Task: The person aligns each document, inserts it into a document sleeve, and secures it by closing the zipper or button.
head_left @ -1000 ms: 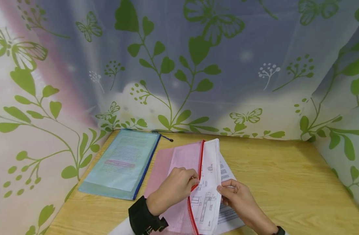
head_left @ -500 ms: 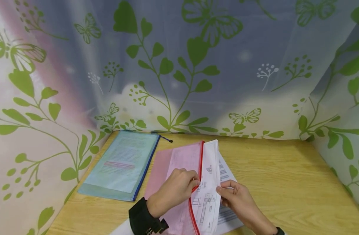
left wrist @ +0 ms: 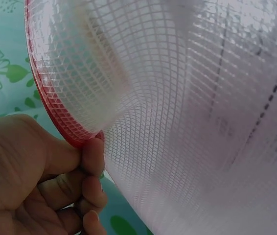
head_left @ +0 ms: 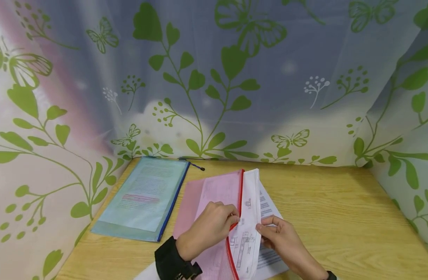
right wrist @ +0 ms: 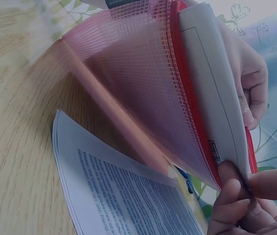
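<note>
A pink mesh zipper pouch (head_left: 214, 186) with a red zipper edge lies in front of me, its mouth facing right. My left hand (head_left: 214, 223) pinches the red edge between thumb and finger and lifts it. In the left wrist view, the hand (left wrist: 40, 176) bunches the mesh (left wrist: 143, 98) at that edge. A stack of white drawing sheets (head_left: 251, 190) sits partly inside the pouch. My right hand (head_left: 282, 237) pinches the stack's outer right edge. In the right wrist view, the sheets (right wrist: 209, 83) stand between the two red zipper edges.
Printed text pages (head_left: 269, 210) lie on the table beneath the pouch and sheets. To the left, a blue zipper pouch (head_left: 144, 194) with papers inside lies flat. Patterned curtains (head_left: 287, 97) enclose the wooden table (head_left: 339, 217) at the back and sides.
The drawing sheets have slid slightly left, a little deeper into the pink pouch, with my right hand moving along. My left hand keeps its pinch on the red edge.
</note>
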Available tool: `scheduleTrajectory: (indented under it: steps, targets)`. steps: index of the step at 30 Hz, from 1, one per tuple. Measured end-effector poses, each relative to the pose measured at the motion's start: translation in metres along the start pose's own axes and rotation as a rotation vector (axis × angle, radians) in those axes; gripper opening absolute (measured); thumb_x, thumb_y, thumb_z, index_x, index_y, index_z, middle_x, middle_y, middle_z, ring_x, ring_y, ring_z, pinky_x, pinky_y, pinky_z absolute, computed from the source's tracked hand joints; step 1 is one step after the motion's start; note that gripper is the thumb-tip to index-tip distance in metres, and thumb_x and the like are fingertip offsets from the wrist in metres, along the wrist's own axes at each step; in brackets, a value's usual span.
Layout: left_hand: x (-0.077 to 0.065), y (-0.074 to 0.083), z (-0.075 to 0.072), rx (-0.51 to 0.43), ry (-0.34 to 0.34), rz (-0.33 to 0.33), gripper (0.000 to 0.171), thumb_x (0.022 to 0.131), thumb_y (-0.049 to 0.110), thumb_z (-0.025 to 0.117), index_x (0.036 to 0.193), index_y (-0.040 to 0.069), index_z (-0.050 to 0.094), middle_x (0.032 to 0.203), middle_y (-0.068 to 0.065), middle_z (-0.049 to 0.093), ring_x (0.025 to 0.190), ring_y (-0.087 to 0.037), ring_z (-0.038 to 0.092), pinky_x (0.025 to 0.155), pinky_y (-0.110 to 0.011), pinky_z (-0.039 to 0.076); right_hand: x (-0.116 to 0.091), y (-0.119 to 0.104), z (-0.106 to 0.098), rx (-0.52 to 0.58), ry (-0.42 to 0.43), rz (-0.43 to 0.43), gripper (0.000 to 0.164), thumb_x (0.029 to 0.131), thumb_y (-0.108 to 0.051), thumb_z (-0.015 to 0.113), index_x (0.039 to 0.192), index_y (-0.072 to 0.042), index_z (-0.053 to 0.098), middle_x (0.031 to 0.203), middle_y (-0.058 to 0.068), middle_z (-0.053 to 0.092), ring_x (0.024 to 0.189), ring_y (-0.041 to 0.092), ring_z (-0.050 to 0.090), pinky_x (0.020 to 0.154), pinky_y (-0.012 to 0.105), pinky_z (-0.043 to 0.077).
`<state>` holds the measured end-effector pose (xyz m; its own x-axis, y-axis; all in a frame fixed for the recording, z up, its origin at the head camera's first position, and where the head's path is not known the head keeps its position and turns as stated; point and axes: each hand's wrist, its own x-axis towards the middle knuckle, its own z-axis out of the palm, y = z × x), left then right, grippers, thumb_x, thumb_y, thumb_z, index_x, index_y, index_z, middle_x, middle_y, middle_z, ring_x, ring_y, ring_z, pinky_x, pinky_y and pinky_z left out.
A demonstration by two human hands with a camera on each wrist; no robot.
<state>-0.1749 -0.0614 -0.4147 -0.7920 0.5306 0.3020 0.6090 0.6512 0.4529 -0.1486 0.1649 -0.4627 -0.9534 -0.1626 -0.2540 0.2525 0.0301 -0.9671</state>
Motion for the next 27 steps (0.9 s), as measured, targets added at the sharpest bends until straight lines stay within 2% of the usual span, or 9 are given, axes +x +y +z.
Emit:
scheduleTrajectory:
  steps: [8, 13, 27]
  targets:
    - [0.0009, 0.0019, 0.0015, 0.011, -0.024, 0.011, 0.01, 0.098, 0.015, 0.071, 0.09, 0.012, 0.077, 0.075, 0.004, 0.069, 0.066, -0.002, 0.052, 0.062, -0.015, 0.041, 0.002, 0.0008, 0.0011, -0.023, 0.003, -0.001, 0.026, 0.099, -0.017, 0.068, 0.112, 0.002, 0.056, 0.068, -0.006, 0.066, 0.066, 0.007, 0.059, 0.061, 0.023, 0.047]
    - [0.0014, 0.0023, 0.0021, 0.026, -0.016, 0.023, 0.01, 0.097, 0.015, 0.072, 0.089, 0.012, 0.076, 0.076, 0.004, 0.07, 0.066, -0.003, 0.053, 0.063, -0.015, 0.041, 0.0033, 0.0009, 0.0017, -0.044, -0.006, -0.006, 0.028, 0.099, -0.019, 0.068, 0.113, 0.003, 0.057, 0.068, -0.004, 0.066, 0.066, 0.008, 0.058, 0.061, 0.023, 0.047]
    - [0.0022, 0.0037, 0.0072, 0.064, -0.021, 0.054, 0.009, 0.097, 0.016, 0.072, 0.089, 0.013, 0.075, 0.076, 0.004, 0.07, 0.067, -0.005, 0.056, 0.063, -0.015, 0.04, 0.0023, -0.0037, 0.0053, -0.069, -0.004, -0.01, 0.031, 0.098, -0.02, 0.07, 0.113, 0.004, 0.057, 0.068, -0.003, 0.063, 0.061, 0.007, 0.051, 0.058, 0.022, 0.042]
